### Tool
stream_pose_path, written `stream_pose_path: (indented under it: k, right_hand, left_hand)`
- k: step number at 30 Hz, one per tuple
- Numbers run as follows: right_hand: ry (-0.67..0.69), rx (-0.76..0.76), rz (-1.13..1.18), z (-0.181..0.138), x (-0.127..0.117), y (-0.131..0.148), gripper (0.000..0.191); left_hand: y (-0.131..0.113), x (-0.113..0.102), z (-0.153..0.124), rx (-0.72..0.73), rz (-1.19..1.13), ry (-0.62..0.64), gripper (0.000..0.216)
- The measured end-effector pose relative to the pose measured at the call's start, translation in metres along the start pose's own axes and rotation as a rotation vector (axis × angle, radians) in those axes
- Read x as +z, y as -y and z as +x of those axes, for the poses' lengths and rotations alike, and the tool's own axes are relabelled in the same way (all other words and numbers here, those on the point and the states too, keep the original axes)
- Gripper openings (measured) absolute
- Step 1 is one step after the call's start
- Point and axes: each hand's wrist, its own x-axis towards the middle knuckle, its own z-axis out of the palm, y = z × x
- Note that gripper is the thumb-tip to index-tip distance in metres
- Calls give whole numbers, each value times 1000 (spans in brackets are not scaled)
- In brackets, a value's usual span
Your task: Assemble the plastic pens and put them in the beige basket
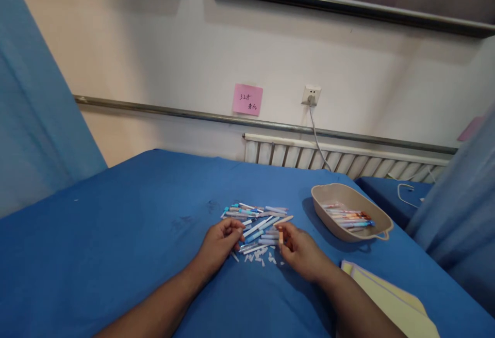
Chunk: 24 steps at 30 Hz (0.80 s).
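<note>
A spread of pens and pen parts in white, blue and grey lies on the blue cloth between my hands. My left hand is at the left edge of the spread, thumb and fingers pinched together; whatever they hold is too small to make out. On the other side, my right hand grips a short orange pen part upright between thumb and fingers. Small white bits are scattered on the cloth just in front of the pens, nearer to me.
To the right stands a beige plastic basket holding several orange and blue pens. Yellowish sheets lie by my right forearm. Behind the table are a radiator, a metal rail and a plugged-in socket. Blue curtains hang at both sides.
</note>
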Motion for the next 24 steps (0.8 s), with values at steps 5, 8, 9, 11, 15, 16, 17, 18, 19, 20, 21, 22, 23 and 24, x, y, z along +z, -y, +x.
stream_pose_path:
  k: [5, 8, 9, 11, 15, 16, 17, 18, 19, 20, 21, 22, 23, 24]
  right_hand:
    - [-48, 180, 453, 11, 6, -13, 33]
    - [-63, 187, 457, 14, 4, -16, 26]
    - [-70, 181, 421, 14, 4, -16, 25]
    - [-82, 162, 293, 13, 3, -17, 20]
    - [-78, 92, -32, 8, 3, -14, 11]
    - [-76, 63, -86, 7, 3, -12, 11]
    - [-80, 35, -126, 6, 3, -10, 12]
    - [-87, 15, -153, 6, 3, -8, 14]
    - [-94, 3, -170, 6, 3, -7, 17]
    - [-98, -2, -180, 6, 4, -5, 20]
    - [-99, -4, -185, 6, 4, -4, 24]
    - [-97, -4, -191, 6, 5, -3, 27]
    - [-93, -8, -196, 6, 5, -2, 30]
    - [-86, -17, -199, 6, 6, -1, 32]
  left_hand:
    - [-1, -2, 0, 99, 200, 38, 19]
    - [-5, -3, -5, 226, 467, 194, 15]
    - [-7, -3, -7, 277, 561, 248, 14]
    - [-10, -4, -11, 362, 722, 303, 15]
    - [-13, -7, -12, 388, 890, 287, 18]
    - [-13, -8, -11, 382, 914, 287, 18]
    - [-13, -8, -10, 375, 933, 290, 18]
    - [-12, -8, -10, 368, 949, 295, 17]
    - [-12, -7, -10, 362, 961, 298, 17]
    - [-12, -6, -10, 359, 971, 297, 16]
    - [-12, -4, -11, 357, 980, 293, 15]
    - [-13, -1, -12, 357, 989, 286, 15]
    - [-13, 2, -12, 358, 999, 279, 14]
    - [-14, 4, -13, 358, 1009, 277, 14]
